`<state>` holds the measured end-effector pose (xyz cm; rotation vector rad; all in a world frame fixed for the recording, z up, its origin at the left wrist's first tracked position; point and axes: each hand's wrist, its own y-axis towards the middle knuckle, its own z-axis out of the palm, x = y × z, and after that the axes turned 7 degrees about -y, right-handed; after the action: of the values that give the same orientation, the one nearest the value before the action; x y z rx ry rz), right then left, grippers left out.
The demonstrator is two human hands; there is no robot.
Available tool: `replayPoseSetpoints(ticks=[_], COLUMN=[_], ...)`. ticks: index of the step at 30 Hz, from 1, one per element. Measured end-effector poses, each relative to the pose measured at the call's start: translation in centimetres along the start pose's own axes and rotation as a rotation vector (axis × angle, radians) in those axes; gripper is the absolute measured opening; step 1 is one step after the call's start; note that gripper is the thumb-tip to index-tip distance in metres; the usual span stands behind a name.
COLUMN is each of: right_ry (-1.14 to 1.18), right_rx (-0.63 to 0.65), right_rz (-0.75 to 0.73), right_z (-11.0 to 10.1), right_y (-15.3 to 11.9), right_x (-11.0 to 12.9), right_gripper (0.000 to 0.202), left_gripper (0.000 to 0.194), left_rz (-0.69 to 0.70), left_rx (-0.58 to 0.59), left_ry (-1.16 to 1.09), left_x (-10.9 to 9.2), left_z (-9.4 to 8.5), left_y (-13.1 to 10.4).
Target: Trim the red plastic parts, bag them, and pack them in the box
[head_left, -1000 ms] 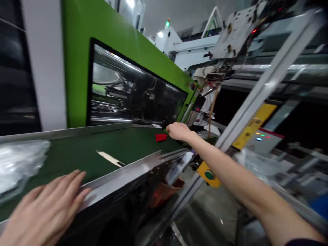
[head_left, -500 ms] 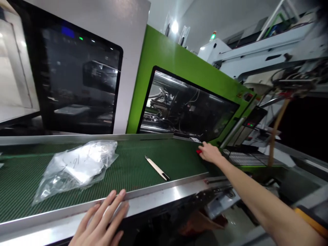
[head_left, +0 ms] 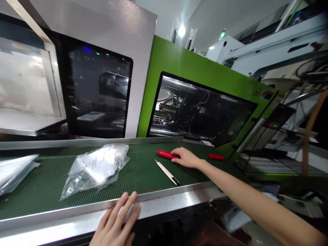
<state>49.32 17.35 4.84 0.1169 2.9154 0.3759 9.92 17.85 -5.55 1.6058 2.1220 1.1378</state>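
My right hand (head_left: 186,158) has its fingers closed over one end of a red plastic handle-like piece (head_left: 164,154) with a hole in its free end. That piece is low over or on the green ribbed conveyor belt (head_left: 143,153); I cannot tell if it touches. A cream-coloured craft knife (head_left: 166,172) with a black end lies just in front of it. My left hand (head_left: 116,220) rests on the metal edge rail (head_left: 164,206), fingers stretched and holding nothing. A clear plastic bag (head_left: 96,167) with handwriting lies beyond it on the belt.
A second red piece (head_left: 216,156) lies at the belt's right end. Another plastic-wrapped item (head_left: 16,172) is at the far left. A green machine (head_left: 205,73) with a dark window (head_left: 202,109) stands behind the belt.
My right hand has moved left along the belt with the red piece, uncovering the second red piece at the right. The left hand stays on the rail. The view has swung slightly left.
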Motion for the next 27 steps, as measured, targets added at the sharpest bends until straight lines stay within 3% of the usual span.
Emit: replayPoseSetpoints(ticks=[3,9,13,16,19,21,24,27], right_ry=[0.001,-0.159,-0.205,-0.19,-0.127,-0.047,0.15,0.374], right_rx=[0.055,0.222,0.26,0.118,-0.158,-0.372,-0.564,-0.591], right_rz=[0.047,0.389,0.492,0.526,0.531,0.501,0.343,0.107], right_z=[0.0,-2.5,-2.2,-2.8,-5.1,-6.7,-8.1,-8.2], right_y=[-0.5,-4.8,-8.1,-8.0,-5.7,-4.1,-3.9,-7.2], right_x=[-2.1,-9.8,-10.4,-9.2,-6.6,-3.2,5.3,14.9], right_gripper=[0.035,0.036,0.032,0.029,0.029,0.03,0.033,0.033], left_gripper=[0.051,0.049,0.048,0.048,0.043,0.04,0.04,0.051], left_rz=[-0.038,-0.204,-0.282,-0.301,-0.328,-0.42,-0.772,-1.203], left_rx=[0.039,0.094,0.088,0.089,0.028,-0.026,-0.129,-0.348], left_ry=[-0.005,-0.122,-0.22,-0.235,-0.313,-0.492,-1.015,-1.64], left_x=[-0.5,-2.0,-2.7,-2.8,-3.1,-3.5,-4.1,-4.2], left_z=[-0.3,-1.0,-0.9,-1.0,-1.6,-2.5,-4.6,-6.9], left_y=[0.1,0.3,0.1,0.2,1.5,3.3,6.5,8.4])
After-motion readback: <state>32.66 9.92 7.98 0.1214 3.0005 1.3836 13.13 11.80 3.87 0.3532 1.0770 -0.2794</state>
